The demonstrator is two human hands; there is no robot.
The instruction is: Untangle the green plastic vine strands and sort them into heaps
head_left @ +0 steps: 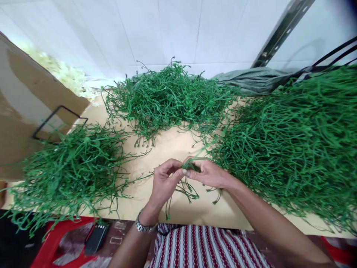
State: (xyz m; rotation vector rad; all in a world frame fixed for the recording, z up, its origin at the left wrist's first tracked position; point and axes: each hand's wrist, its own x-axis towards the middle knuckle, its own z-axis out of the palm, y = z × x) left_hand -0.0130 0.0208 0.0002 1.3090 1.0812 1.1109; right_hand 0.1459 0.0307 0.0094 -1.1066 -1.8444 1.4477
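1. Nearest is a knitted-looking garment (pixel 206 247) in maroon and white stripes; left of it, a boxy black device (pixel 95 238) rests by a smooth red plastic seat (pixel 52 242).
2. A linked metal watch (pixel 144 223) circles the left wrist.
3. The left hand (pixel 167 178) and right hand (pixel 205 173) meet above the pale, smooth surface (pixel 173 143), fingers of both clamped on a few green stems (pixel 191 163). These lie between thumbs and forefingers, thin ends dangling below.
4. A wiry, tangled left pile (pixel 80 163) and a larger, denser right pile (pixel 295 149) of the same knob-tipped stems flank the hands.
5. Behind the left pile stands a scuffed cardboard box (pixel 16 100), its inside hidden, with an angular black wire frame (pixel 47 121) before it.
6. Farther back lie a loose middle pile (pixel 173 96), frilly cream flowers (pixel 67 76) and creased grey-green cloth (pixel 251 80), against a glossy white wall (pixel 173 33).
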